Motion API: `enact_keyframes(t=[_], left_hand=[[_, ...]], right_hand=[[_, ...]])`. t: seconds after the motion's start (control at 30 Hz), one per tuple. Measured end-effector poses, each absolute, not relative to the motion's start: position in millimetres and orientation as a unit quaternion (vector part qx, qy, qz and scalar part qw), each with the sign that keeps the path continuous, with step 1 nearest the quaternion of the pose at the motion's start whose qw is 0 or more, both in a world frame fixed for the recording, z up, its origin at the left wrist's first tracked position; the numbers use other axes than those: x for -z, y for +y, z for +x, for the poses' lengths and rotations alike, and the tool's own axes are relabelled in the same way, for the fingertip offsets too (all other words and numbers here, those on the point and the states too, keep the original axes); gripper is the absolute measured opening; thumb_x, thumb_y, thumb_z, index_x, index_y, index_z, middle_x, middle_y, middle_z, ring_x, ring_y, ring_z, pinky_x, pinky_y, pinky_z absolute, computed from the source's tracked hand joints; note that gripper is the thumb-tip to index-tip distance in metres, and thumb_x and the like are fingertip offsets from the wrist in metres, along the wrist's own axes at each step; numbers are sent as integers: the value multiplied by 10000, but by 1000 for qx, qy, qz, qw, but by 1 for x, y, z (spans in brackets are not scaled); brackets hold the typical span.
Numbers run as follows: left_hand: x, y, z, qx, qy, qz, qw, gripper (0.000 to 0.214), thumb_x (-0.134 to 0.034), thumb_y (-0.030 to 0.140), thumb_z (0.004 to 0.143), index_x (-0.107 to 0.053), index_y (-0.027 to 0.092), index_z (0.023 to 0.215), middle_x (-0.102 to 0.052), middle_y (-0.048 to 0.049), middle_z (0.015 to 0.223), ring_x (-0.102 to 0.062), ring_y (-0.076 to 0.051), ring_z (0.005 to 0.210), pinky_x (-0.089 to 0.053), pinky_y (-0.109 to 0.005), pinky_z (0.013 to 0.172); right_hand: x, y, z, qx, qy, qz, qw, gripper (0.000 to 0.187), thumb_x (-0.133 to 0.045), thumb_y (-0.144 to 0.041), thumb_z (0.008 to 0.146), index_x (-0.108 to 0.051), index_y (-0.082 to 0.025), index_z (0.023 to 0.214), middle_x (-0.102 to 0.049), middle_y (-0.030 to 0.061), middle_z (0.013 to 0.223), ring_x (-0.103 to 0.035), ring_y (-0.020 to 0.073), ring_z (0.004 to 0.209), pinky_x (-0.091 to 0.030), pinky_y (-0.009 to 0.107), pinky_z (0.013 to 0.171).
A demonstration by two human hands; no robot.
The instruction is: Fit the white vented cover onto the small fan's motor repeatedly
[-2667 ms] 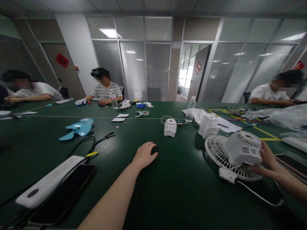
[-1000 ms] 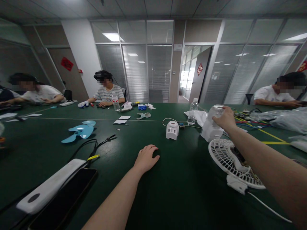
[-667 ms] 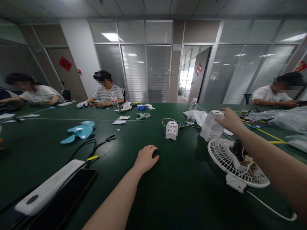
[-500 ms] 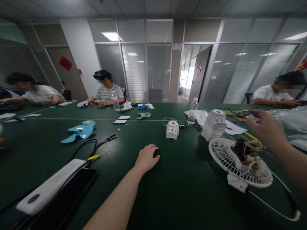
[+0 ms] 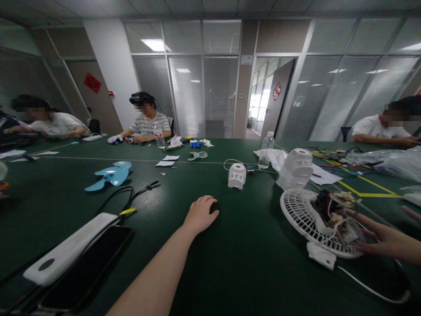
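My left hand point(image 5: 201, 215) lies on the green tabletop, palm down, fingers loosely spread, holding nothing. At the right, my right hand point(image 5: 378, 235) grips the right side of a white fan grille point(image 5: 296, 215), thumb low at the rim and fingers beside the motor. The exposed motor and wiring point(image 5: 335, 208) sit on the grille; some fingertips are hidden there. A white switch-like tab point(image 5: 321, 255) and a white cord point(image 5: 365, 283) extend from the grille. Behind it stands a white plastic housing point(image 5: 295, 169). A smaller white vented cover point(image 5: 237, 176) sits beyond my left hand.
Blue fan blades point(image 5: 110, 176), a white power strip point(image 5: 72, 250) and a black phone point(image 5: 88, 267) lie at left. A water bottle point(image 5: 267, 149) stands behind the housing. Wires point(image 5: 345, 164) and plastic bags point(image 5: 399, 162) are at far right. Other people sit around the table.
My right hand has come down from above the wires onto the grille's right side. The grille has shifted slightly left. My left hand stays in place.
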State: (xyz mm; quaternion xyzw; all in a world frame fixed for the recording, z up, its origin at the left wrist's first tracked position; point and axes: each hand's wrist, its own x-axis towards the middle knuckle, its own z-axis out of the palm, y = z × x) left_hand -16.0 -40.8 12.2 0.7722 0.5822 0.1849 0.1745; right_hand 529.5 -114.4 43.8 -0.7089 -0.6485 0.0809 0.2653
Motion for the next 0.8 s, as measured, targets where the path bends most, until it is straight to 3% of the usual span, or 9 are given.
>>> enact_keyframes(t=[0.1, 0.17, 0.27, 0.37, 0.5, 0.6, 0.67, 0.8], left_hand=[[-16, -43, -14, -194, 583, 768, 181, 475, -542, 483, 887, -537, 291, 1321, -484, -53, 1472, -418, -328, 1374, -319, -553, 1132], [-20, -46, -11, -200, 584, 764, 187, 498, -507, 528, 900, -518, 296, 1341, -475, -49, 1478, -430, -327, 1365, -360, -542, 1109], [-28, -54, -5, -222, 566, 768, 202, 569, -453, 608, 908, -455, 319, 1398, -432, -31, 1512, -441, -305, 1359, -420, -487, 1078], [-36, -64, 2, -257, 494, 799, 227, 718, -525, 664, 852, -383, 312, 1461, -348, -33, 1568, -379, -314, 1404, -350, -480, 1144], [-39, -68, 4, -264, 427, 838, 216, 995, -646, 713, 733, -251, 271, 1531, -278, -57, 1604, -287, -336, 1452, -253, -490, 1199], [-35, -62, 2, -251, 422, 852, 182, 1086, -686, 721, 674, -244, 230, 1536, -280, -78, 1603, -263, -352, 1461, -212, -501, 1211], [-33, -58, 0, -245, 432, 852, 162, 1099, -701, 709, 661, -249, 215, 1533, -288, -82, 1599, -252, -347, 1466, -194, -493, 1217], [-35, -56, -1, -237, 456, 844, 152, 1083, -712, 689, 661, -258, 227, 1529, -293, -77, 1597, -246, -347, 1468, -205, -504, 1207]], right_hand=[[-37, -109, 508, -216, -675, -669, 224, 806, -810, -429, 600, -510, -495, 1345, -581, 91, 1393, -616, 343, 1184, -557, 401, 920], [-36, -108, 481, -190, -715, -637, 217, 830, -811, -465, 605, -493, -463, 1372, -490, 80, 1482, -505, 343, 1317, -500, 412, 1030], [-43, -111, 426, -128, -755, -623, 161, 863, -752, -553, 648, -481, -295, 1427, -411, 144, 1529, -424, 385, 1378, -453, 502, 1083], [-56, -112, 368, -102, -794, -586, 130, 909, -718, -573, 697, -432, -179, 1464, -377, 178, 1542, -374, 392, 1406, -351, 552, 1143], [-63, -102, 309, -102, -820, -545, 143, 920, -734, -556, 710, -397, -192, 1485, -382, 150, 1542, -356, 368, 1406, -331, 540, 1152], [-64, -88, 284, -112, -827, -529, 151, 944, -769, -536, 679, -393, -223, 1486, -394, 130, 1534, -352, 370, 1401, -342, 551, 1139], [-68, -74, 278, -133, -835, -510, 158, 868, -751, -533, 704, -437, -240, 1458, -437, 123, 1504, -407, 363, 1366, -368, 550, 1119], [-76, -29, 283, -205, -798, -510, 248, 442, -584, -378, 870, -584, -289, 1303, -692, 59, 1197, -663, 272, 1053, -522, 477, 955]])
